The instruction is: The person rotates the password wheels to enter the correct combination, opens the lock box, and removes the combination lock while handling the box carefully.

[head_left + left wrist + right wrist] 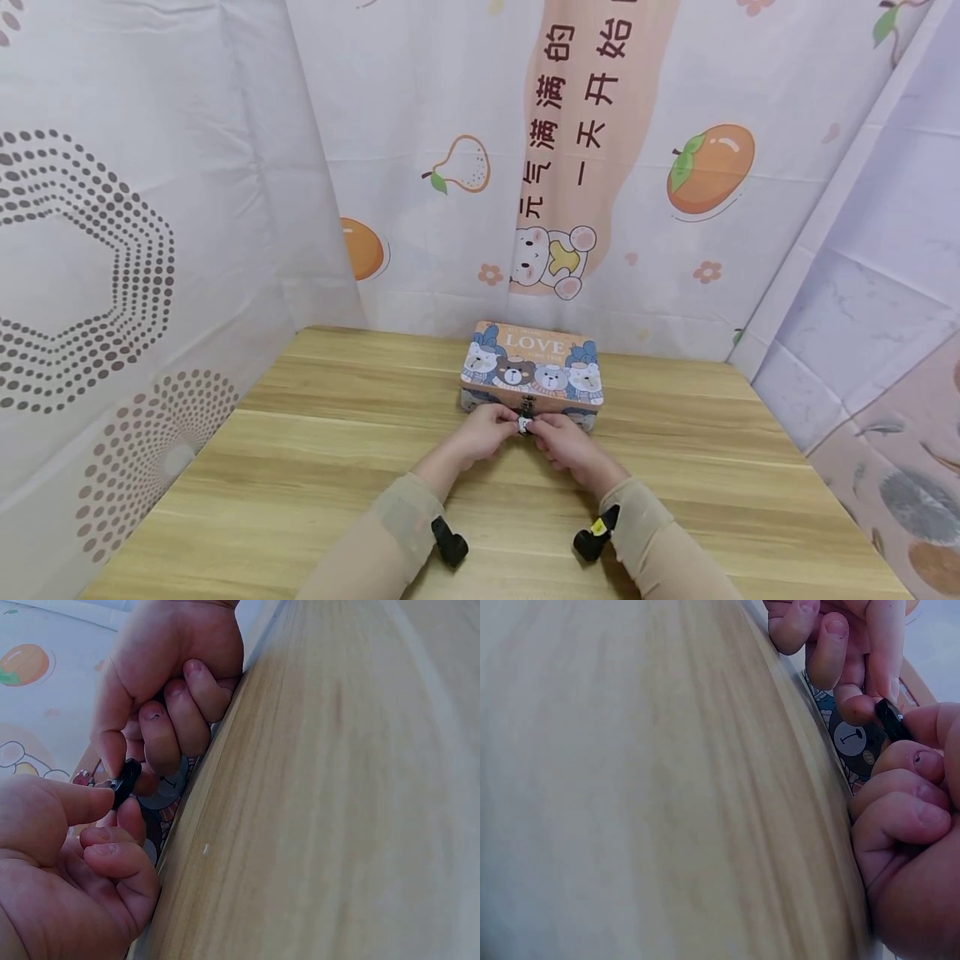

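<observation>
A box point(534, 364) with a lid printed with bears and the word LOVE stands shut towards the back of the table. At the metal clasp point(528, 402) on its front is a small padlock point(524, 425), white-faced in the head view. Both wrist views show its black edge point(127, 784). My left hand point(483, 432) pinches the padlock from the left between thumb and forefinger. From the right, my right hand point(567, 442) pinches it too, its other fingers curled in. Fingertips hide much of the padlock, and its shackle cannot be made out.
The wood-grain table point(337, 483) reaches around the box on all sides. Behind it hangs a printed curtain point(420, 83), and another patterned sheet point(187, 275) hangs at the left. Black wrist cameras point(450, 543) sit on both sleeves.
</observation>
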The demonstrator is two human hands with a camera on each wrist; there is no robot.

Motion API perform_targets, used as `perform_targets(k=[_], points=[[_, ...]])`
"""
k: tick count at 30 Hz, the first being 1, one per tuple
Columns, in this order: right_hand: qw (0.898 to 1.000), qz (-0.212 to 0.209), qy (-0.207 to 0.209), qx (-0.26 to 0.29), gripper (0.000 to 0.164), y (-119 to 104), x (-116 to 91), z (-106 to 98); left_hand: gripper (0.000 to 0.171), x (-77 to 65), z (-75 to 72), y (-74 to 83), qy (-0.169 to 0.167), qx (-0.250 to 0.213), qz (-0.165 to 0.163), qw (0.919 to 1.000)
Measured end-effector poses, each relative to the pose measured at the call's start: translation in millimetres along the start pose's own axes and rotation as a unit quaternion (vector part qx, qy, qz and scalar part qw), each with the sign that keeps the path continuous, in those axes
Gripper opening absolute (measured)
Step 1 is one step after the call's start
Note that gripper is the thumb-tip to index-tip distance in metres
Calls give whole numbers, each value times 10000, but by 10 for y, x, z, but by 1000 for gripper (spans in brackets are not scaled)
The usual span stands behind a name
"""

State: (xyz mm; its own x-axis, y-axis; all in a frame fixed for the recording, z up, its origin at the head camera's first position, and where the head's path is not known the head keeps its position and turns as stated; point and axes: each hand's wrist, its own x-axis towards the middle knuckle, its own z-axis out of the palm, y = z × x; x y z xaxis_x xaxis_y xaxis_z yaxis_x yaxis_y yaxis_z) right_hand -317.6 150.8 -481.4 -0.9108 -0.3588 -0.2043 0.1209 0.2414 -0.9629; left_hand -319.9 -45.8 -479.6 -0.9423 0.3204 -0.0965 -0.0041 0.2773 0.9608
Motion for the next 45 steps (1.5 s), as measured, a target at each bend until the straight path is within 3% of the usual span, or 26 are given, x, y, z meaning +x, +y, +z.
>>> perform_targets(k=[31,45], points=[[9999,-7,-51,-109,28,-19,-23,-3,15,-17,-1,30,-20,63,0,10000],[9970,35,-405,660,37,-43,-71,-52,16,-25,-4,20,20,-18,35,10000]])
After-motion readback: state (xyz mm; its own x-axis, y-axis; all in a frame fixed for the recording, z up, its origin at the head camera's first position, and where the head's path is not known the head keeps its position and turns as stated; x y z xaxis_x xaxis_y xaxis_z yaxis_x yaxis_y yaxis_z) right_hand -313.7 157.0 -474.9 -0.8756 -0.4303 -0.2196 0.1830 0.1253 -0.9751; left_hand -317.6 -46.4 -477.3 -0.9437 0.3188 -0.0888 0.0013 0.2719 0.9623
